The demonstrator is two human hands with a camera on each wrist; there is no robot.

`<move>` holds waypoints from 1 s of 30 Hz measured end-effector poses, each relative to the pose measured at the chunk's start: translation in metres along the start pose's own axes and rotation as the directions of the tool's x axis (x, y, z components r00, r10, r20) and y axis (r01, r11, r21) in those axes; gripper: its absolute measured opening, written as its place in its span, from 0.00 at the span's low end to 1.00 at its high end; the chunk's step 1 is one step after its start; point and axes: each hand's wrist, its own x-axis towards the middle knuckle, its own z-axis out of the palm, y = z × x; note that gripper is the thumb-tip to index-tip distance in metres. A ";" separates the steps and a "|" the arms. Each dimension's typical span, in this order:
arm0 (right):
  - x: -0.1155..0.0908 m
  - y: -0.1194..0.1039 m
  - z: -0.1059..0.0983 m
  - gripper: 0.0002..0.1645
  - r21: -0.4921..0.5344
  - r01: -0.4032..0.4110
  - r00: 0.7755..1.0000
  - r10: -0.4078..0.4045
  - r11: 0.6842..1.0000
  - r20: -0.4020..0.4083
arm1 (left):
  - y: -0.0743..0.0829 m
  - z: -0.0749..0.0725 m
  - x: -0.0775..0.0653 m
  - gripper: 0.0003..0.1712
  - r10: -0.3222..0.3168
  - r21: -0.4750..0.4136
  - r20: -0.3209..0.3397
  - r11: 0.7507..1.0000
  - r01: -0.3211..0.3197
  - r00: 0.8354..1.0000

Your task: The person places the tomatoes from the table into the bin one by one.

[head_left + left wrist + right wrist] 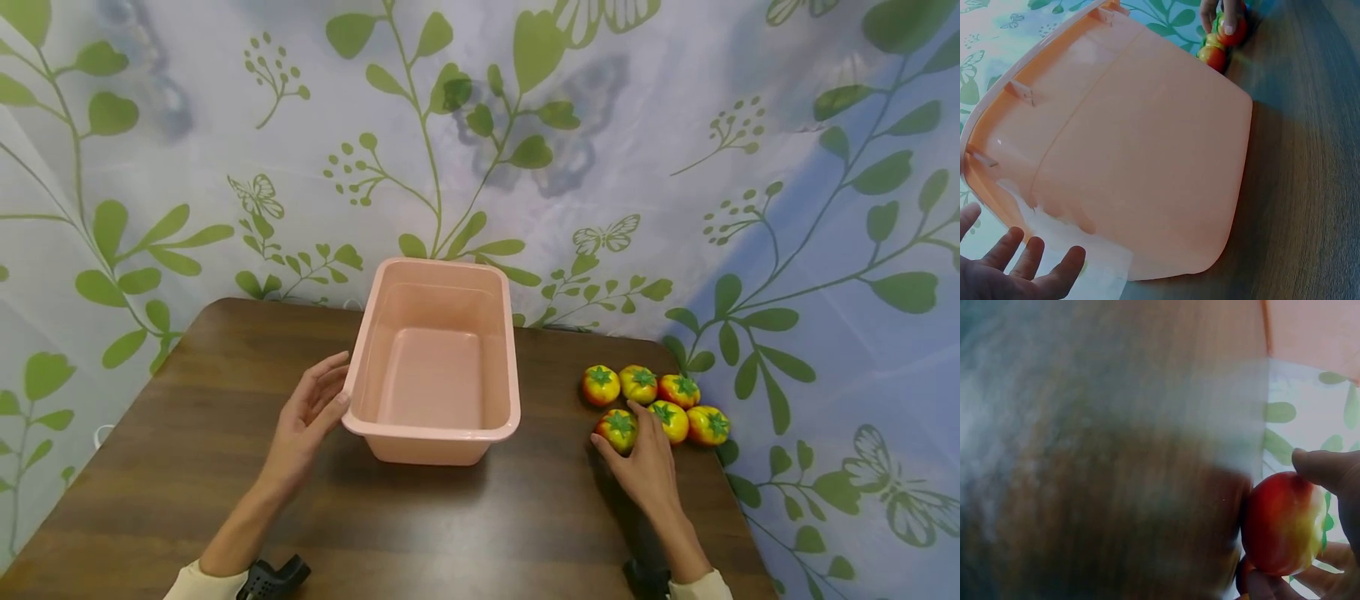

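A pink plastic basin (435,375) stands in the middle of the wooden table, its inside bare. My left hand (307,417) is at its left side, the thumb by the rim corner. In the left wrist view, the fingers of that hand (1025,269) are spread beside the basin's outer wall (1147,144). My right hand (647,462) grips a red-and-yellow tomato (617,429) with a green leafy top, thumb on one side and fingers on the other. The right wrist view shows this tomato (1282,525) between thumb and fingers.
Several more tomatoes (708,426) sit clustered just beyond and right of my right hand, near the table's right edge. A leaf-patterned cloth (465,150) hangs behind and beside the brown table (420,533).
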 end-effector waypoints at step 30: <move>0.002 -0.012 -0.002 0.49 0.011 0.026 1.000 -0.026 1.000 -0.007 | -0.004 0.003 0.000 0.29 -0.034 -0.025 0.055 0.999 0.036 0.998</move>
